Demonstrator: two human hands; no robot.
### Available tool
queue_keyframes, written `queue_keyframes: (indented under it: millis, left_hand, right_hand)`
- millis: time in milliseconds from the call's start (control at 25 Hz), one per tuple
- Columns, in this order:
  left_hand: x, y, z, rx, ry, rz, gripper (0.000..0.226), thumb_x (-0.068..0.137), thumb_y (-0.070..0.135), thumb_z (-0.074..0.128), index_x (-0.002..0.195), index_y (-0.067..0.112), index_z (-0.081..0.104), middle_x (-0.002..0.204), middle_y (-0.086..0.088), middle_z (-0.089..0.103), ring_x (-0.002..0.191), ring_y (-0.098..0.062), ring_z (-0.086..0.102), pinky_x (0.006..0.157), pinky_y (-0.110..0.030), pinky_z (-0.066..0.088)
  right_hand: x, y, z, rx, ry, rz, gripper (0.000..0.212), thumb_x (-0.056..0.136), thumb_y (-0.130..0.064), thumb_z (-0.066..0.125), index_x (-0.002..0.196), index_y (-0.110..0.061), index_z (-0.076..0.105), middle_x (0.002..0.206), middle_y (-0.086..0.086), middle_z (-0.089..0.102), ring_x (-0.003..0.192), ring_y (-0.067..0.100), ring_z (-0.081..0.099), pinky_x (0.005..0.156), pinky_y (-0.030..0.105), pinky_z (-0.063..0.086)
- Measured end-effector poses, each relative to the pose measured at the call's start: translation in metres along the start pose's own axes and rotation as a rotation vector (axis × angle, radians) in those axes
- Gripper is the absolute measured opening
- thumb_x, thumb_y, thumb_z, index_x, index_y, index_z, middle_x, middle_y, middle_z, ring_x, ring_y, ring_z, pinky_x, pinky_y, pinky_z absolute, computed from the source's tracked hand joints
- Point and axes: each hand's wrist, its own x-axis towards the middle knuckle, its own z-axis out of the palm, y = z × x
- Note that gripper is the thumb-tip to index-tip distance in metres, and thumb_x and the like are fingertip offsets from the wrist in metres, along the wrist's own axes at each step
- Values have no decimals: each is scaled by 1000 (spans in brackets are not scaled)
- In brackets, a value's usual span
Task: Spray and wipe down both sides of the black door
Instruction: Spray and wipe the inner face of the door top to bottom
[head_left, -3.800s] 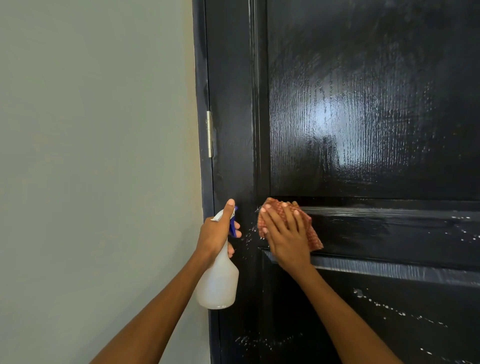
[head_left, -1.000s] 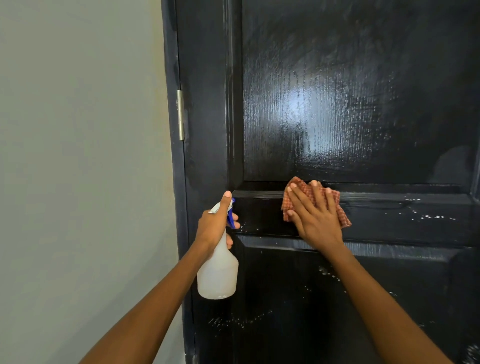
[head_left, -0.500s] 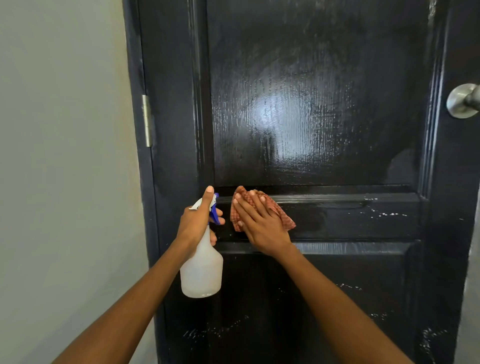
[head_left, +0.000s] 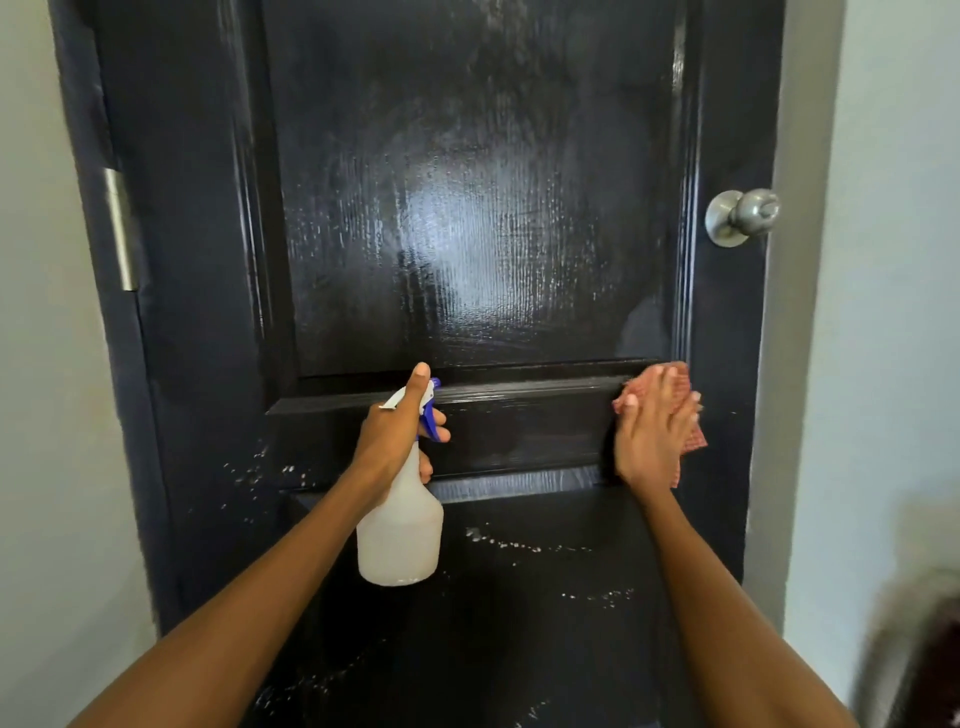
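Note:
The black door (head_left: 467, 208) fills the middle of the view, its upper panel glossy and wet. White spray droplets speckle the lower panel and the left stile. My left hand (head_left: 395, 431) grips the neck of a translucent white spray bottle (head_left: 400, 540) with a blue trigger, held in front of the door's middle rail. My right hand (head_left: 652, 426) presses a red-checked cloth (head_left: 693, 441) with straight fingers flat against the right end of that rail, near the right stile.
A silver round door knob (head_left: 743, 215) sticks out at the door's right edge, above my right hand. A metal hinge (head_left: 120, 228) sits on the left edge. Pale walls flank the door. Something blurred and dark lies at the lower right (head_left: 924, 665).
My right hand has slid the cloth along the middle rail from its left end to its right end. The view has shifted right, bringing the knob in. My left hand keeps holding the bottle.

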Motion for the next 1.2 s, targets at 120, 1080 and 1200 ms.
queue_keyframes:
  millis: [120, 1080, 1200]
  left_hand:
    - [1, 4, 18, -17, -24, 10, 74, 89, 74, 42, 99, 7, 70, 90, -15, 76, 43, -22, 57, 42, -27, 49]
    - [30, 68, 118, -14, -143, 159, 80, 88, 77, 45, 84, 2, 73, 78, -10, 77, 41, -29, 53, 45, -32, 49]
    - [39, 84, 130, -43, -137, 192, 81, 87, 79, 46, 84, 3, 73, 76, -11, 76, 42, -30, 54, 45, -32, 48]
  right_hand:
    - [15, -21, 2, 123, 68, 218, 68, 106, -46, 14, 165, -13, 8, 173, 3, 1, 156, 45, -9, 125, 51, -11]
    - [127, -38, -36, 121, 126, -60, 62, 110, -50, 14, 165, -27, -4, 171, -6, -16, 156, 30, -21, 123, 43, -21]
    - [148, -73, -44, 10, 116, -380, 60, 112, -45, 23, 166, -28, 2, 172, -7, -9, 158, 27, -18, 127, 46, -12]
